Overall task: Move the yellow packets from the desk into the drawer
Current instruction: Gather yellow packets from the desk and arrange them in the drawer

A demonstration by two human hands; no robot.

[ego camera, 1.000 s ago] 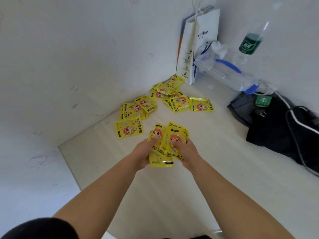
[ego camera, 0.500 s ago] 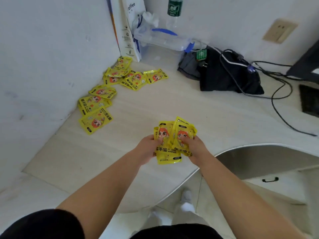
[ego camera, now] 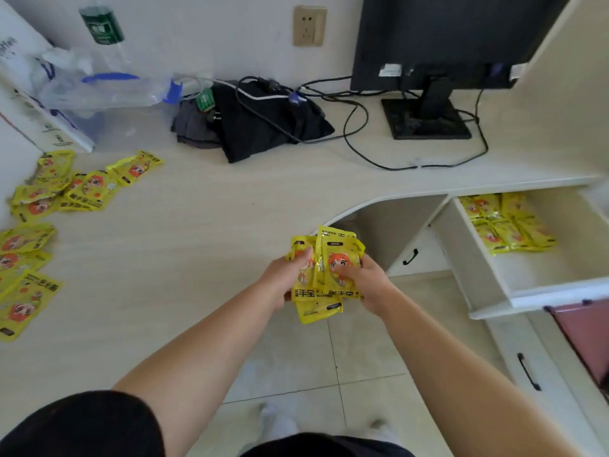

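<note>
Packets in a yellow bundle (ego camera: 324, 272) are being gripped by both hands above the curved front edge of the desk (ego camera: 184, 232), partly over the tiled floor (ego camera: 316, 367). The left hand (ego camera: 285, 280) is being closed around the left side of the bundle, with its thumb being pressed onto the front packet, while the right hand (ego camera: 367, 282) is being clenched on the right side, thumb laid across the printed cartoon face. The bundle is being held fanned and roughly upright, one packet hanging lower than the others.

More loose packets (ego camera: 49, 206) are being left scattered on the far left of the desk, near a white paper bag (ego camera: 29, 103) and a clear plastic bag (ego camera: 99, 84). To the right, below the desk edge, the open drawer (ego camera: 487, 278) is being seen with stored packets (ego camera: 507, 222) lying flat toward its back. The bundle is being kept well apart from the drawer, to its left.

Behind, a dark cloth heap (ego camera: 260, 127) is being crossed by black cables (ego camera: 356, 127), and a monitor (ego camera: 438, 37) is being supported on its stand near a wall socket (ego camera: 309, 26).
</note>
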